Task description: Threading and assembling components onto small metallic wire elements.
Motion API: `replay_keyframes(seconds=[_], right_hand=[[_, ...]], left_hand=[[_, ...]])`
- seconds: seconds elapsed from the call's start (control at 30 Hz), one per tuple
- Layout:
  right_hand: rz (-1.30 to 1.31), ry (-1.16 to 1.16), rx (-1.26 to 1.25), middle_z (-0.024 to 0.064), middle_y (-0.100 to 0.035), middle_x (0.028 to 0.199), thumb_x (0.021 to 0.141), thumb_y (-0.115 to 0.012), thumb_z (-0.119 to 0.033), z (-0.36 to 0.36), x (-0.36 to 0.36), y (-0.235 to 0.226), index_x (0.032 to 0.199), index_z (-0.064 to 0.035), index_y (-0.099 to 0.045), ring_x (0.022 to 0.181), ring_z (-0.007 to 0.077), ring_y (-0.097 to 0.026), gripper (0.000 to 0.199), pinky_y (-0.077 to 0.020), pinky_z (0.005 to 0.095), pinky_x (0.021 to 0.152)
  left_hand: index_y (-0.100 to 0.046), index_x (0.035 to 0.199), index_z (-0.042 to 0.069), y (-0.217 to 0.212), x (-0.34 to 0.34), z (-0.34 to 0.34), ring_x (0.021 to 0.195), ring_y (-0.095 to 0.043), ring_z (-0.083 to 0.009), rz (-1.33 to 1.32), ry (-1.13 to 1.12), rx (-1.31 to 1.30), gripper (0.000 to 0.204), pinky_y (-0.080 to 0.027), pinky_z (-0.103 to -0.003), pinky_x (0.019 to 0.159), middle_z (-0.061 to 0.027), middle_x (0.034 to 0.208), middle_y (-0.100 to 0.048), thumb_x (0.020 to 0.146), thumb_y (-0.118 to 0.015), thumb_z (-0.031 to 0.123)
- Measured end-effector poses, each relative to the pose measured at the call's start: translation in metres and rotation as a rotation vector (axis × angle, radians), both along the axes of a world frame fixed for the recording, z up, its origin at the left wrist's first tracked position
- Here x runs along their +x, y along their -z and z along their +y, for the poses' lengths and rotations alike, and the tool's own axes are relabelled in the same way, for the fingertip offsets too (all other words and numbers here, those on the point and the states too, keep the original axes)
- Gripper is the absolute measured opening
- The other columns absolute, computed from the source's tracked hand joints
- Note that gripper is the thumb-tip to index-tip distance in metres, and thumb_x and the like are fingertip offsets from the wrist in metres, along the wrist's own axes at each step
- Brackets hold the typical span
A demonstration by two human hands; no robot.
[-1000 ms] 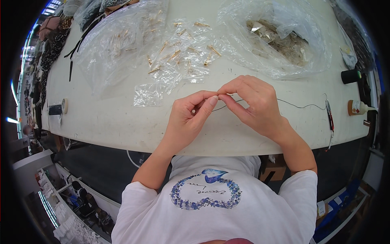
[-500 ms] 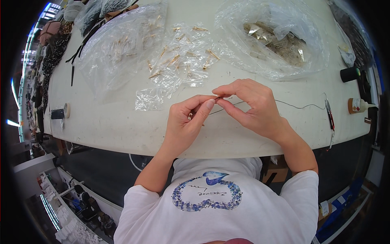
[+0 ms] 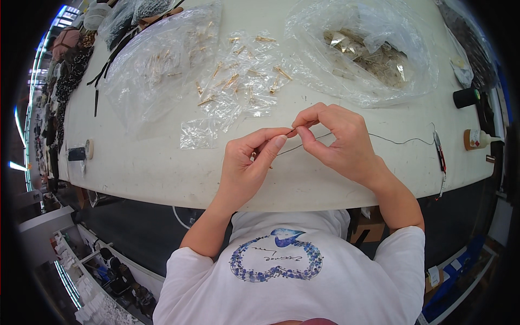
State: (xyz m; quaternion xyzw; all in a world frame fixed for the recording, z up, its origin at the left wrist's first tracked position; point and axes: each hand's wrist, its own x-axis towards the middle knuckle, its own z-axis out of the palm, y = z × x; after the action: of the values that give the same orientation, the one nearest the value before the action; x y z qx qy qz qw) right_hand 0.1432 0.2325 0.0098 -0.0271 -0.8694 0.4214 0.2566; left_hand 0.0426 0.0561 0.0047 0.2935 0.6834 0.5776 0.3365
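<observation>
Dark strand (image 3: 291,131) | left hand (image 3: 245,161), right hand (image 3: 342,138): pinching it, fingertips nearly meeting | 2 wrists angled inward

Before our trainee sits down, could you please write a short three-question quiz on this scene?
1. True or false: the left hand and the right hand pinch a small dark piece.
2. What lies between the two large clear bags? A) a red mug; B) small packets with gold-coloured pieces; C) a hammer.
3. Fill in: the bottle stands toward the table's ____ side, as pictured.

Key: 1 true; 2 B; 3 right.
</observation>
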Motion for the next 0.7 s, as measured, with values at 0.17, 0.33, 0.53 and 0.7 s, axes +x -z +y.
replay_keyframes(seconds=[0.17,0.33,0.53,0.7], right_hand=[[0.023,-0.023,-0.025,0.0026,-0.069,0.078,0.080,-0.069,-0.006,-0.001,-0.001,0.001,0.091,-0.0090,-0.066,0.067,0.0202,-0.065,0.012,-0.0491,0.0312,0.062],[0.126,-0.092,0.143,0.0027,-0.070,0.080,0.078,-0.071,-0.007,0.003,-0.003,0.006,0.097,-0.0103,-0.070,0.069,0.0204,-0.066,0.020,-0.0505,0.0307,0.062],[0.011,-0.103,0.074,0.0026,-0.070,0.081,0.077,-0.072,-0.007,0.003,0.001,0.003,0.094,-0.0098,-0.069,0.072,0.0199,-0.068,0.017,-0.0510,0.0301,0.063],[0.038,-0.018,-0.112,0.0026,-0.070,0.080,0.077,-0.072,-0.007,-0.001,-0.002,-0.005,0.089,-0.0094,-0.068,0.072,0.0193,-0.068,0.012,-0.0508,0.0293,0.063]], left_hand=[[-0.070,0.111,0.000,-0.002,0.000,0.002,0.067,-0.051,-0.0010,-0.040,0.003,0.004,0.023,-0.050,-0.019,0.056,-0.0027,0.092,-0.071,0.098,-0.058,0.015],[-0.071,0.108,0.001,0.000,0.003,0.003,0.056,-0.035,0.0005,-0.085,-0.040,0.075,0.020,-0.026,-0.019,0.048,0.0074,0.066,-0.057,0.097,-0.059,0.013],[-0.071,0.101,0.001,0.005,0.007,0.004,0.055,-0.034,-0.0010,0.180,-0.033,0.063,0.017,-0.026,-0.021,0.048,0.0072,0.061,-0.050,0.097,-0.059,0.012],[-0.071,0.099,0.001,0.004,0.004,0.002,0.055,-0.034,-0.0006,0.056,-0.024,0.049,0.017,-0.025,-0.021,0.049,0.0071,0.060,-0.048,0.098,-0.058,0.012]])
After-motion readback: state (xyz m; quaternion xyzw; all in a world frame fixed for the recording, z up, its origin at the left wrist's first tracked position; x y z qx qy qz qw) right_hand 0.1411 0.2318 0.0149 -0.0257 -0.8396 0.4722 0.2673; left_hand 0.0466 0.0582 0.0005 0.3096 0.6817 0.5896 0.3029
